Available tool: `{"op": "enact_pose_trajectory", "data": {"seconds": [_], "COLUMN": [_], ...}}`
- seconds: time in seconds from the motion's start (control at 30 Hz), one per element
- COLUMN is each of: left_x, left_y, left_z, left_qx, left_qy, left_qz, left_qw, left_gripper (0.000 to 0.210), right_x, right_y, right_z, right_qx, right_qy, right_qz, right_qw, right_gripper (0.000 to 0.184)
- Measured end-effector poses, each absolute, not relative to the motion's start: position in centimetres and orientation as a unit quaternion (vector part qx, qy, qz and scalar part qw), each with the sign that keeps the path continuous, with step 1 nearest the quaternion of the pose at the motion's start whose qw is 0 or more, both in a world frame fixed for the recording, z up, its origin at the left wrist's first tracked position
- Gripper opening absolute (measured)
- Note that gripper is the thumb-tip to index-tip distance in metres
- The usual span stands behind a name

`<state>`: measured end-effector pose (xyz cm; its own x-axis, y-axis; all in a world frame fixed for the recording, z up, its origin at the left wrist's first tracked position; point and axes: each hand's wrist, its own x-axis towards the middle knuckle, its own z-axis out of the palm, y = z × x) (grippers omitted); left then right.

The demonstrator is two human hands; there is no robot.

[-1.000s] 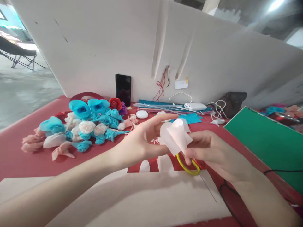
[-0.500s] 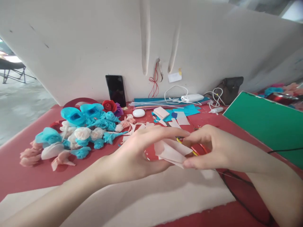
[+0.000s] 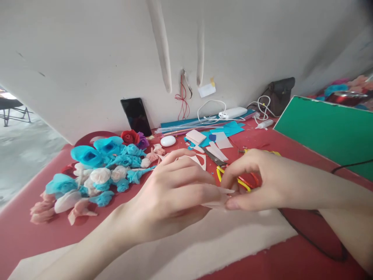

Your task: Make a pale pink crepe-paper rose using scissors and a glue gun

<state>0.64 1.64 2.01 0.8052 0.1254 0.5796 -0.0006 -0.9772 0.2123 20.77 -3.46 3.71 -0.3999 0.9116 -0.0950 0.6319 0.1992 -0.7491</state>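
A pale pink piece of crepe paper is held between my two hands, mostly covered by the fingers of my left hand. Those fingers are closed around its left side. My right hand pinches the paper's right end between thumb and fingertips. Behind the right hand lie scissors with yellow and red handles, partly hidden by the fingers. Below both hands a large pale pink sheet is spread over the red tabletop.
Blue, white and pink paper flowers are heaped at the left. A black phone leans on the wall. Paper scraps, a white case and a white cabled device lie behind. A green board stands at right.
My left hand has turned and its fingers have closed over the paper, which showed as an open fold before. The right hand keeps its pinch. The view has shifted slightly.
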Motion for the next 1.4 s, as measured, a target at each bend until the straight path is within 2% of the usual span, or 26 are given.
{"op": "enact_pose_trajectory", "data": {"seconds": [0.43,0.6,0.9,1.4], "left_x": [0.33,0.48,0.70,0.87], "left_y": [1.62,1.61,1.45,1.48], "left_z": [2.20,2.39,1.88,1.94], "left_qx": [0.943,0.943,0.938,0.929], "left_qy": [0.018,0.028,0.043,0.016], "left_qz": [0.332,0.331,0.343,0.360], "left_qw": [-0.005,-0.013,-0.032,-0.086], "left_gripper": [0.017,0.014,0.024,0.011], "right_x": [21.18,21.21,21.05,21.21], "right_y": [-3.60,-3.64,-3.80,-3.61], "right_z": [3.82,4.01,3.99,4.20], "right_qx": [-0.509,-0.514,-0.512,-0.507], "right_qy": [-0.775,-0.778,-0.778,-0.771], "right_qz": [0.321,0.306,0.308,0.341], "right_qw": [0.194,0.194,0.194,0.179], "right_gripper": [0.014,0.012,0.012,0.012]}}
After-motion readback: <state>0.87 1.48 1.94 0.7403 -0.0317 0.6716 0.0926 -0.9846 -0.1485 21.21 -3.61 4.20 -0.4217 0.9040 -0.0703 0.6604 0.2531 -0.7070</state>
